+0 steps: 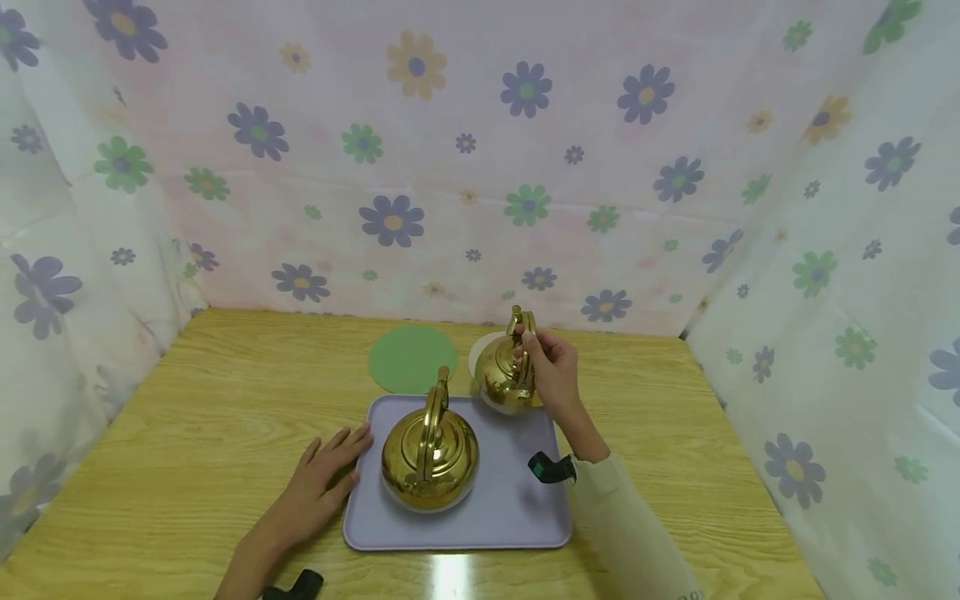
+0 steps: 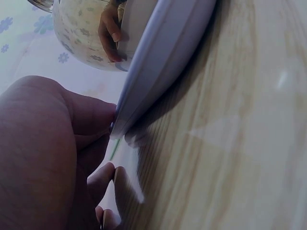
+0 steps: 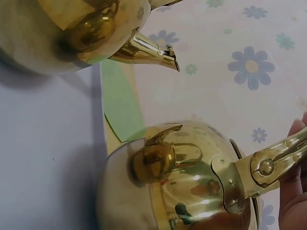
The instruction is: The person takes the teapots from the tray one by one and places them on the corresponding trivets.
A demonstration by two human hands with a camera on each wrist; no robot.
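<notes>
Right hand (image 1: 553, 371) raised, fingers curled round small kettle (image 1: 506, 375) handle at tray (image 1: 517, 508) far edge. Left hand (image 1: 326, 479) flat on table (image 1: 187, 400), fingers straight, touching tray's left edge.

Small gold kettle (image 1: 506, 375) — shiny, upright, handle raised — at the lilac tray's (image 1: 517, 508) far edge.

Head looks down; wrists close on tray (image 1: 457, 533).

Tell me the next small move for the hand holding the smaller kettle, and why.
Probably carry the small kettle back onto the white coaster. The right hand grips its handle at the tray's far edge, the left hand steadies the tray, and the green coaster lies further left.
</notes>
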